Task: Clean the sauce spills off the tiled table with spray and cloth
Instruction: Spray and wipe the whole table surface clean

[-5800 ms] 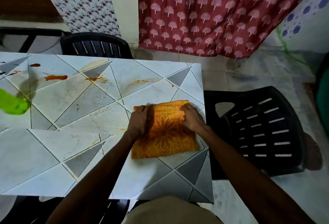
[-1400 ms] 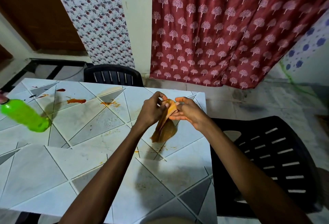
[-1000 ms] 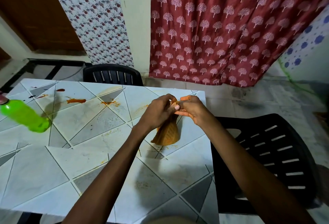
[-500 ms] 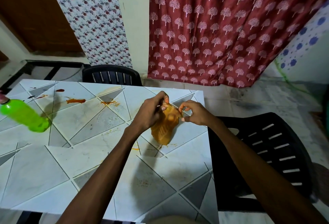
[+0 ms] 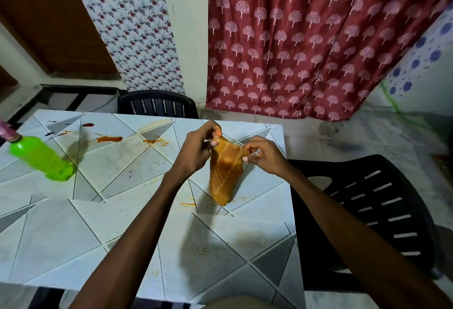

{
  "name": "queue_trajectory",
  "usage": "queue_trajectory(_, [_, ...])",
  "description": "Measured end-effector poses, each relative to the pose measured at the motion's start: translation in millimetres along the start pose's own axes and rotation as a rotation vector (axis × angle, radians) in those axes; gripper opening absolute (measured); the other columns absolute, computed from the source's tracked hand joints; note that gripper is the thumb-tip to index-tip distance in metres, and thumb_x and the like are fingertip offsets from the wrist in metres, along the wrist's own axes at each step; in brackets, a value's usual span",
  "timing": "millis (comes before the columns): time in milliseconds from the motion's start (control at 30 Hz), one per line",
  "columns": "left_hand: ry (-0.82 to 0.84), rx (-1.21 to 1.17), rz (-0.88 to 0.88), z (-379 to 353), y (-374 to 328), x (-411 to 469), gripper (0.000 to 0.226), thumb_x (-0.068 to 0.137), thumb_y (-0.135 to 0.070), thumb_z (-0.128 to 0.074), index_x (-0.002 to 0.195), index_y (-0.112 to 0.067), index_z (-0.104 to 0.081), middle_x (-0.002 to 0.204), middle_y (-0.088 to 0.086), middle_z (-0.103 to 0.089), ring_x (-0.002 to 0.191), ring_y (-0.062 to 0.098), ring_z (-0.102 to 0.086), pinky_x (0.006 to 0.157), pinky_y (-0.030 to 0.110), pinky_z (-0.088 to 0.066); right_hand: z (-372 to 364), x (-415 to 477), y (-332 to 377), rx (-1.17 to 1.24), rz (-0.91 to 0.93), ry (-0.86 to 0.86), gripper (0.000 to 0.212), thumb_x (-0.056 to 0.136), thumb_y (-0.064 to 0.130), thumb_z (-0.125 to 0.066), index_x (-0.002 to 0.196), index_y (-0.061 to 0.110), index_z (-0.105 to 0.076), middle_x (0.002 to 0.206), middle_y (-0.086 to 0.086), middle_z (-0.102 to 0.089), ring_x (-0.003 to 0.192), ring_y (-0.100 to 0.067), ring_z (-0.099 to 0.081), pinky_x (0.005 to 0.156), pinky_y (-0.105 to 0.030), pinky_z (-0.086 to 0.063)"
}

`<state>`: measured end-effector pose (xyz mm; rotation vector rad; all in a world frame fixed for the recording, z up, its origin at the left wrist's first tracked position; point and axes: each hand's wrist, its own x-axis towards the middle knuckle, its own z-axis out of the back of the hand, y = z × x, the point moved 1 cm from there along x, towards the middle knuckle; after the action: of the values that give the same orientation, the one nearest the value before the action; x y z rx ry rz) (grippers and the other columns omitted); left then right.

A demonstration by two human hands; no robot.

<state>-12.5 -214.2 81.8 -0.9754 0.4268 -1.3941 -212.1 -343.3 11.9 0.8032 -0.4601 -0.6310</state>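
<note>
Both hands were raised above the right half of the tiled surface (image 5: 73, 240). The left hand (image 5: 196, 151) and right hand (image 5: 263, 155) held the orange cloth (image 5: 225, 173) by its top edge, one at each side. Left fingers (image 5: 213, 144) were pinched on the upper left corner of the cloth; right fingers (image 5: 245, 159) were pinched on the upper right edge. The cloth hung bunched and narrowing downward, its lower tip at or just above the surface; contact could not be told.

Sauce: a red-orange streak (image 5: 109, 139) lay on the far left part of the surface, a smaller dark red blob (image 5: 87, 125) beyond it, and an orange smear (image 5: 155, 141) nearer the middle. Small orange flecks (image 5: 188, 203) lay just left of the cloth's tip. Faint orange specks were on the near tiles.

The green spray bottle (image 5: 41, 159) stood at the far left, well apart from both hands, its pink top at the frame's edge.

A black plastic chair (image 5: 375, 210) was beside the right edge of the surface; a second black chair (image 5: 157, 104) at the far edge. A red tree-print curtain (image 5: 306, 39) hung behind.
</note>
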Motion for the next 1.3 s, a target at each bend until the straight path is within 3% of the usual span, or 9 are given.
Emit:
queue_trajectory(100, [-0.113,0.022,0.047,7.0,10.6,-0.5,0.027,0.09,0.009,-0.054,0.098,-0.017,-0.055,0.089,0.006,-0.065,0.086,0.013,-0.058,0.068,0.016,-0.047,6.9,-0.5,2.6,0.318,-0.143,-0.063,0.019,0.083,-0.004,-0.075,0.096,0.007,-0.065,0.099,0.001,-0.066,0.089,0.0,-0.063,0.079,-0.019,-0.052])
queue_trajectory(233, [-0.181,0.056,0.096,12.7,18.6,4.0,0.029,0.086,0.014,-0.055,0.099,-0.012,-0.055,0.091,0.006,-0.065,0.087,0.013,-0.059,0.068,0.008,-0.044,15.3,-6.7,7.9,0.595,-0.246,0.121,0.011,0.09,-0.005,-0.066,0.096,0.003,-0.064,0.088,0.001,-0.066,0.087,-0.015,-0.064,0.079,-0.032,-0.061])
queue_trajectory(367, [-0.15,0.144,0.108,9.4,22.1,9.9,0.038,0.079,0.013,-0.056,0.101,-0.018,-0.056,0.09,0.002,-0.065,0.086,0.019,-0.059,0.072,0.028,-0.049,15.8,-5.5,7.8,0.248,-0.115,0.013,0.015,0.078,0.001,-0.082,0.091,0.006,-0.077,0.08,0.003,-0.075,0.071,0.001,-0.067,0.074,-0.019,-0.056])
queue_trajectory(467, [-0.142,0.183,0.174,3.9,32.6,11.8,0.045,0.078,0.012,-0.055,0.104,-0.024,-0.059,0.089,0.005,-0.064,0.085,0.023,-0.061,0.073,0.041,-0.055,17.0,-4.2,10.7,0.116,-0.053,-0.107,0.023,0.072,0.012,-0.089,0.094,0.014,-0.08,0.088,-0.001,-0.078,0.072,-0.005,-0.068,0.075,-0.027,-0.059])
queue_trajectory(633, [-0.157,0.169,0.213,-8.6,41.5,8.6,0.04,0.082,0.004,-0.062,0.108,-0.026,-0.061,0.087,0.001,-0.068,0.085,0.022,-0.065,0.073,0.034,-0.052,15.8,-7.1,10.9,-0.087,-0.008,-0.23,0.018,0.073,0.025,-0.087,0.086,0.018,-0.076,0.078,-0.003,-0.075,0.066,-0.013,-0.067,0.066,-0.036,-0.06])
queue_trajectory(867, [-0.217,0.048,0.19,-28.2,39.3,1.8,0.046,0.088,0.0,-0.058,0.126,-0.023,-0.048,0.09,0.001,-0.066,0.086,0.018,-0.064,0.076,0.033,-0.051,17.2,-15.8,15.6,-0.236,0.017,-0.427,0.015,0.081,0.014,-0.082,0.089,0.008,-0.07,0.087,-0.004,-0.075,0.078,-0.014,-0.067,0.069,-0.026,-0.057])
queue_trajectory(1000, [-0.164,-0.019,0.171,-43.3,45.8,-25.3,0.046,0.089,0.001,-0.055,0.126,-0.024,-0.046,0.087,-0.001,-0.064,0.077,0.005,-0.061,0.066,0.025,-0.047,7.9,-38.4,-1.5,-0.226,-0.058,-0.334,0.027,0.088,0.012,-0.07,0.114,0.015,-0.064,0.1,-0.001,-0.067,0.091,-0.019,-0.062,0.078,-0.027,-0.048])
queue_trajectory(1167, [0.13,-0.054,0.359,-81.6,81.9,-85.3,0.045,0.086,0.001,-0.051,0.121,-0.027,-0.044,0.089,0.006,-0.064,0.075,0.022,-0.066,0.068,0.039,-0.051,-37.2,-93.8,-43.2,-0.236,-0.128,0.071,0.011,0.09,0.007,-0.066,0.1,0.01,-0.067,0.104,-0.009,-0.062,0.102,-0.03,-0.059,0.086,-0.037,-0.049])
queue_trajectory(1300, [0.238,-0.083,0.488,-97.9,95.5,-100.6,0.044,0.075,-0.014,-0.044,0.117,-0.028,-0.045,0.078,0.004,-0.065,0.069,0.019,-0.063,0.062,0.03,-0.045,-51.5,-109.0,-57.0,-0.052,-0.374,0.16,0.007,0.099,0.017,-0.059,0.101,0.022,-0.054,0.1,-0.004,-0.063,0.094,-0.022,-0.061,0.076,-0.03,-0.045])
